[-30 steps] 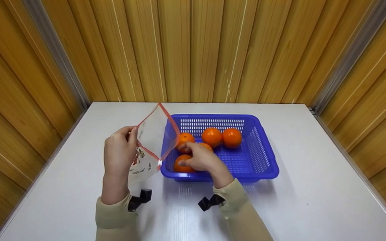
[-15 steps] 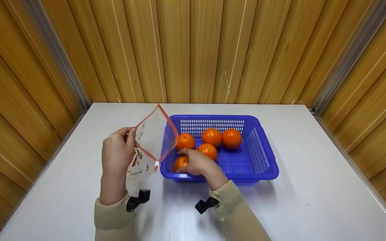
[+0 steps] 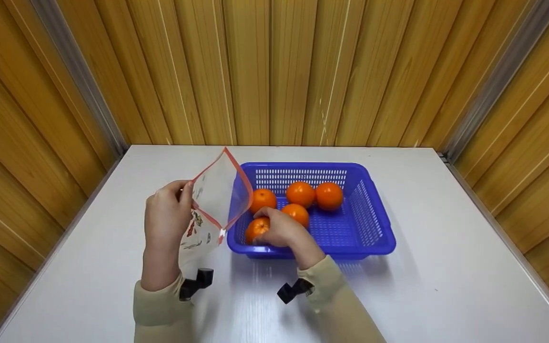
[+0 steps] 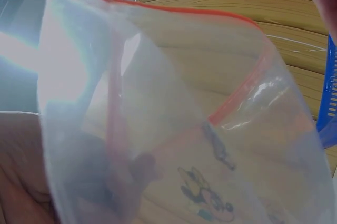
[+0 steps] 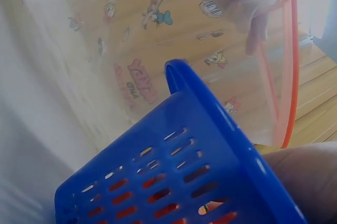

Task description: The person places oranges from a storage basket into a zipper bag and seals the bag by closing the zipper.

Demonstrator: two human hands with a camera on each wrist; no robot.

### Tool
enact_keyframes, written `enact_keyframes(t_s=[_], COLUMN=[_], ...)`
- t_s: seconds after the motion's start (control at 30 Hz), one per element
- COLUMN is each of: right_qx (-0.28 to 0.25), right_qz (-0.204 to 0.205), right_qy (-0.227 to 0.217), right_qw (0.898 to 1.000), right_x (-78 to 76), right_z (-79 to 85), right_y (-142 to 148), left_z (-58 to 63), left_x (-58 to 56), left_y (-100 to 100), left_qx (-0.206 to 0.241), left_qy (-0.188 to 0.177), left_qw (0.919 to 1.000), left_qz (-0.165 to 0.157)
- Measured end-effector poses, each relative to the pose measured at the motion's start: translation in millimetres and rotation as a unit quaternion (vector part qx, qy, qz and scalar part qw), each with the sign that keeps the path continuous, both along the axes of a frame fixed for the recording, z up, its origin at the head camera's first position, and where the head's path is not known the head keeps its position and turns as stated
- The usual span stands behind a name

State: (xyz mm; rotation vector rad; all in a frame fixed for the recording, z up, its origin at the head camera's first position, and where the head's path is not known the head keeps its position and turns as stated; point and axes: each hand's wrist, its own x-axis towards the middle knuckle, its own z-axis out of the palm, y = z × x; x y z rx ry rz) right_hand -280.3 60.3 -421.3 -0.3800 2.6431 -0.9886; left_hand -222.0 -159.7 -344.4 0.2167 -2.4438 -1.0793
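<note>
In the head view my left hand point(image 3: 168, 214) pinches the rim of a clear zip bag point(image 3: 219, 193) with a red zip edge, held up with its mouth spread open. Cartoon prints mark the bag, plain in the right wrist view. My right hand point(image 3: 284, 232) reaches over the near rim of a blue plastic basket point(image 3: 379, 212). Its fingers and thumb are curled round an orange point(image 3: 257, 229) in the near left corner; the thumb is partly hidden. Beside that hand lies another orange point(image 3: 296, 215), and a further orange point(image 3: 263, 201) sits behind, near the bag's red edge.
Two more oranges, a middle orange point(image 3: 300, 194) and a right orange point(image 3: 329, 196), lie at the basket's back. The basket stands on a white table point(image 3: 446, 267). Wood-patterned panels point(image 3: 289, 71) enclose the back and sides. The bag overlaps the basket's left rim.
My right hand has moved down and toward the near left corner, from above the oranges to a grip round the near left one. The left hand and bag have shifted slightly left.
</note>
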Motion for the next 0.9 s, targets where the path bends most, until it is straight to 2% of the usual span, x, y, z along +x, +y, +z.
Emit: enact_keyframes(t_s=[0.3, 0.57, 0.73, 0.9], right_qx=[-0.049, -0.108, -0.16, -0.231], right_qz=[0.009, -0.054, -0.097, -0.121], right_qy=[0.035, 0.035, 0.057, 0.081], right_qw=[0.998, 0.992, 0.981, 0.962], right_x=[0.5, 1.5, 4.9, 13.7], right_z=[11.0, 31.9, 43.0, 53.3], right_y=[9, 25, 35, 36], left_z=[-4.2, -1.9, -3.0, -3.5], left_x=[-2.2, -1.4, -2.4, -2.6], left_y=[0, 2, 4, 7], left_qx=[-0.022, -0.007, -0.011, -0.015], left_qy=[0.019, 0.004, -0.002, 0.0], left_qw=[0.9996, 1.0, 0.9999, 0.9999], left_qz=[0.006, 0.003, 0.006, 0.003])
